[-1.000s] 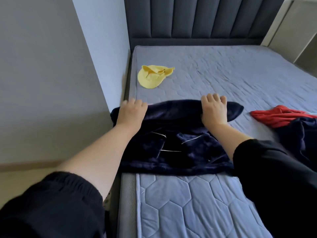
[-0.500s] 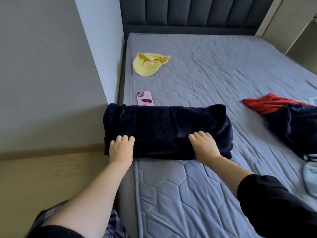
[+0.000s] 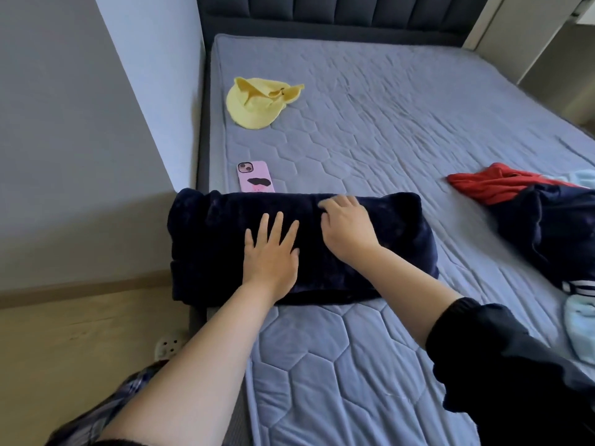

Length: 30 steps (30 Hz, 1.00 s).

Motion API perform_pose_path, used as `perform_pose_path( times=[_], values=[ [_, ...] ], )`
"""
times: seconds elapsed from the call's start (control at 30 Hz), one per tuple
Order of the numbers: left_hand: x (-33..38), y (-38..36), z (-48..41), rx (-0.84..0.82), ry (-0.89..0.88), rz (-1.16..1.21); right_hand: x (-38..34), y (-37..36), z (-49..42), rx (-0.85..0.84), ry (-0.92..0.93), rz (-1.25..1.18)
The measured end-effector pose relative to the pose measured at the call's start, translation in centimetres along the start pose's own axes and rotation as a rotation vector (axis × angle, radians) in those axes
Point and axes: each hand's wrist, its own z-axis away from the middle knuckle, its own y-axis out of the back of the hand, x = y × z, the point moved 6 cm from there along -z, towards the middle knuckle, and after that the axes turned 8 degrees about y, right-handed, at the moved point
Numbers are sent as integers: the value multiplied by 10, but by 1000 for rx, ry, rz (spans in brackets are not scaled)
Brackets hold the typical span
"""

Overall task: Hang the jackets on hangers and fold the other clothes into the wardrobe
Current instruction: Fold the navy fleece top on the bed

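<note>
A folded dark navy plush garment [image 3: 402, 233] lies across the grey-blue quilted mattress [image 3: 354, 365], its left end overhanging the bed's side. The left hand [image 3: 272, 249] presses flat on it with fingers straight and spread; the right hand [image 3: 346, 225] curls its fingers onto the fabric, whether pinching a fold I cannot tell. A pink-cased phone [image 3: 256, 177] lies against the bundle's far edge with a crumpled yellow cloth hat [image 3: 254, 104] farther back, while a red garment [image 3: 489, 185], a dark navy clothing heap [image 3: 553, 233] and a pale blue cloth [image 3: 579, 329] sit well apart to the right.

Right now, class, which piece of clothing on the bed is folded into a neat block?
The dark blue garment under the left hand and right hand; the yellow hat and red garment lie loose, unfolded.
</note>
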Motion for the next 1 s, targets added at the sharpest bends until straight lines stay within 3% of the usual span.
perform_pose_path(
  times=[0.17,0.27,0.37,0.43,0.5,0.57,0.67,0.77,0.83,0.93,1.0],
  values=[
    [-30,-33,7,-57,-21,49,25,-52,-8,-317,-8,140],
    [-33,-42,6,-59,-26,52,97,-51,0,-298,-278,89],
    [-32,-44,4,-63,-35,63,166,-52,31,-384,-619,6],
    [-33,-45,4,-74,-38,69,186,-55,54,-415,-808,-61],
    [-34,-46,2,-76,-34,70,185,-48,57,-322,-886,-59],
    [-33,-46,1,-81,-36,69,168,-30,42,-174,-823,50],
    [-33,-45,2,-97,-38,74,111,-16,7,-27,-554,152],
    [-34,-32,-1,-50,-43,192,27,-36,-17,-40,-216,108],
    [-43,-10,-5,76,-31,376,-18,-53,-24,-60,-85,62],
    [-70,12,-13,327,54,317,-41,-74,-31,-47,-142,12],
    [-93,6,-22,238,231,227,-40,-88,-32,-43,-267,-46]
  ],
)
